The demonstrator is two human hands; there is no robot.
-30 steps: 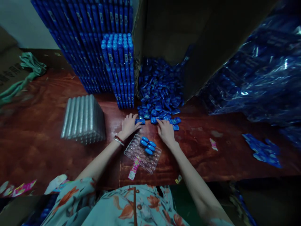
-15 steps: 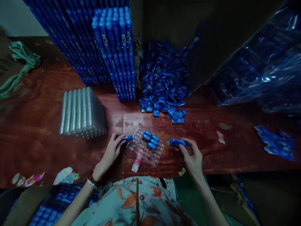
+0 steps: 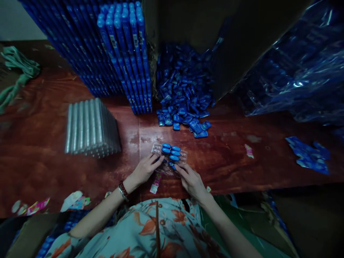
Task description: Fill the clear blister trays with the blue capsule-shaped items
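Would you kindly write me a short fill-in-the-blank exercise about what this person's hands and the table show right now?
1. Both hands, the left hand and the right hand, rest on a clear plastic ____ that lies on the table.
2. The capsules already seated in the tray are ____ in colour.
3. The stack of empty clear trays stands to the ____ of the hands.
4. The person wears a bracelet on the ____ wrist.

Missing words: tray; blue; left; left

Bare worktop (image 3: 231, 157) right of the clear tray (image 3: 172, 159); open strip between tray and loose blue pile (image 3: 185, 104); blue stacks (image 3: 107, 53) block rear; clear tray stack (image 3: 91, 129) blocks left.
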